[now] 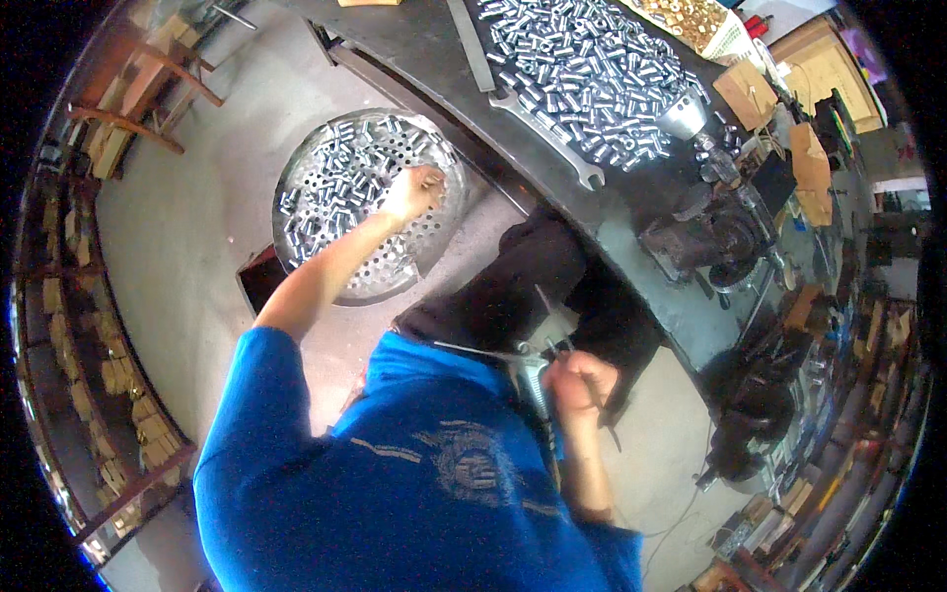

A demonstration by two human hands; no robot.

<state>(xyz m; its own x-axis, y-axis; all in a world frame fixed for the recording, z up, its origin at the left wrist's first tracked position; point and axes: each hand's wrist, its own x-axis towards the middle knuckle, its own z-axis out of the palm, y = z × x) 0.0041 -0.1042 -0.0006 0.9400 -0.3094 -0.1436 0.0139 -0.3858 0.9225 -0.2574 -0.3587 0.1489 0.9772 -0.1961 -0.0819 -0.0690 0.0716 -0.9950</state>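
Observation:
My left hand [418, 191] is over the right part of a round perforated metal pan [395, 271]. Its fingers are curled; what they hold, if anything, is too small to make out. Several short shiny metal sleeves [340, 183] lie loose in the pan, mostly to the left of this hand. Above my lap, my right hand [582, 383] is closed round a thin dark rod [598, 400], which sticks out past the fist at both ends. Beside that fist is a silvery ridged piece [534, 383], partly hidden and blurred, so I cannot tell its kind.
On the dark workbench [621, 222] to the right lie a heap of metal sleeves [582, 74], an open-end wrench [552, 140] and a flat metal bar [471, 44]. A bench vise [715, 232] stands nearer. Brass-coloured parts [686, 22] fill a tray behind. Loaded shelves [109, 395] line the left.

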